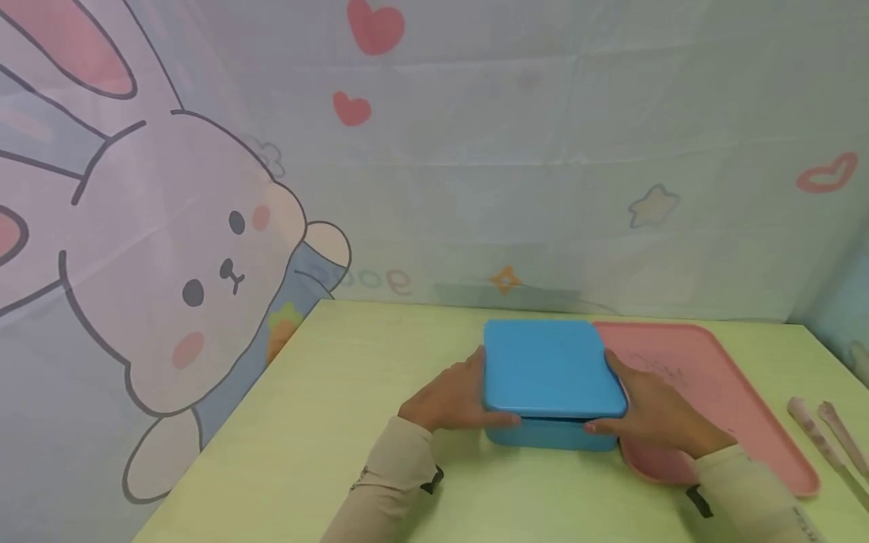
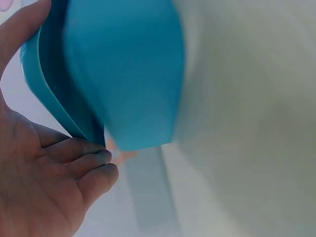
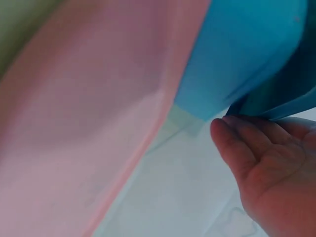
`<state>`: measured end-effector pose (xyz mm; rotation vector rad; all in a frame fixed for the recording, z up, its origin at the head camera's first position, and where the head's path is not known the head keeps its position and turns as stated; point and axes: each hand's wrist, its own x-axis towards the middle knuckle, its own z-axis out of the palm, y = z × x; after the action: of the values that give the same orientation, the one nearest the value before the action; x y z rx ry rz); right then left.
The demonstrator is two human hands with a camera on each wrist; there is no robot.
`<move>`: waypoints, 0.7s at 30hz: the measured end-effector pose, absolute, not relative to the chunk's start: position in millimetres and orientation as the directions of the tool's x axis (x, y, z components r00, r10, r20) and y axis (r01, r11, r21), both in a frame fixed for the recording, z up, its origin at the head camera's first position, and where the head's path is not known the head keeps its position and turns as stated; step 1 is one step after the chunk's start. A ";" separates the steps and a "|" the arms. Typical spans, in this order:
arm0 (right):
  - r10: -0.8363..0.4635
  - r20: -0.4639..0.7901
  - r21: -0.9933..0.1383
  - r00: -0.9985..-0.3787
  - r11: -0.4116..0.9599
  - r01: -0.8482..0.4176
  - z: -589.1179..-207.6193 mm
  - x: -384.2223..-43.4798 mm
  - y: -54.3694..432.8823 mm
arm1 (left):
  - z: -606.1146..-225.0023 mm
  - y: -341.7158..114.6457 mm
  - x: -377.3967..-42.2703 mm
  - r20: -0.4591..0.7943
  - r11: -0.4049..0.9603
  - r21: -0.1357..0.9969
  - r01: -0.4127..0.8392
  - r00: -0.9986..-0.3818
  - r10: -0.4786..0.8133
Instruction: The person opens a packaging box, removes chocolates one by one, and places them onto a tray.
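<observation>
Both hands hold a blue lid (image 1: 551, 369) from its two sides, thumbs along the front edge. The lid sits over a blue rectangular box (image 1: 551, 435), with a dark gap between them at the front. At the left side, my left hand (image 1: 451, 396) grips the rim; in the left wrist view its fingers curl at the lid's edge (image 2: 30, 69), beside the box wall (image 2: 131, 74). My right hand (image 1: 658, 411) grips the opposite side, above the pink tray (image 1: 706, 377). The right wrist view has its fingertips under the lid's rim (image 3: 296, 106). The box's inside is hidden.
The pink tray lies against the box's right side, with dark marks on its surface. Farther right are two utensils with pale pinkish handles (image 1: 815, 431), cut off by the frame. A printed cloth (image 1: 543, 151) hangs behind the pale yellow-green table (image 1: 305, 437).
</observation>
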<state>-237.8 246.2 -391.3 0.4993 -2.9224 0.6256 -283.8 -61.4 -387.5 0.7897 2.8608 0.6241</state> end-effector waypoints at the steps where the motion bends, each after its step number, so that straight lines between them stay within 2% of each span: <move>1: -0.298 0.193 -0.377 -0.935 0.857 -0.351 -388.8 -237.3 245.9 | -383.4 -63.7 -282.3 0.002 0.786 0.408 0.465 -0.861 0.508; 5: -0.339 0.359 -0.360 -0.870 0.810 -0.464 -378.1 -234.9 245.0 | -362.8 -75.5 -273.7 0.000 0.785 0.430 0.446 -0.869 0.494; 10: -0.386 0.624 -0.252 -0.679 0.724 -0.642 -369.7 -239.5 237.5 | -335.9 -93.2 -258.1 0.025 0.762 0.481 0.433 -0.876 0.482; 13: -0.393 0.714 -0.178 -0.580 0.699 -0.693 -365.2 -242.7 230.9 | -325.5 -104.2 -250.6 0.054 0.741 0.498 0.450 -0.869 0.492; 15: -0.398 0.742 -0.141 -0.540 0.694 -0.706 -361.5 -244.3 226.1 | -321.6 -112.0 -246.2 0.075 0.728 0.502 0.468 -0.862 0.502; 18: -0.398 0.752 -0.136 -0.526 0.687 -0.714 -356.1 -246.2 217.3 | -319.5 -124.4 -239.1 0.137 0.709 0.494 0.502 -0.851 0.507; 21: -0.402 0.747 -0.151 -0.529 0.673 -0.724 -351.0 -248.4 202.9 | -318.6 -137.4 -229.6 0.293 0.720 0.402 0.566 -0.824 0.484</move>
<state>-248.4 202.9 -351.0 0.8626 -2.1838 0.5913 -229.6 -137.4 -318.6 0.9444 3.0672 0.8088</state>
